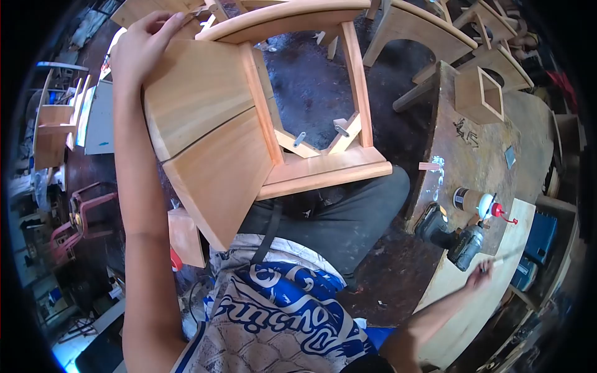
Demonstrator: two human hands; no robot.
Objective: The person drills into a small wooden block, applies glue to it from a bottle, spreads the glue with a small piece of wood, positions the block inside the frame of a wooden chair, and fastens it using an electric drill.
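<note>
A pale wooden chair (211,124) rests tilted across my lap, its flat board panels facing me and its open frame to the right. My left hand (148,43) grips the upper left edge of the boards with its fingers curled over. Two small wooden corner braces with metal hardware (300,139) sit inside the frame. Off to the right, my right hand (480,275) is closed around a thin, light stick (502,261), blurred at its far end. Just above that hand, a cordless drill (465,244) lies at the workbench's edge.
On the workbench (448,130) are an open wooden box (477,94), scattered screws (465,132) and a glue bottle (472,202) with a red cap. More wooden chairs (423,31) stand behind. A pink plastic chair (81,214) is at left, a blue case (540,237) at right.
</note>
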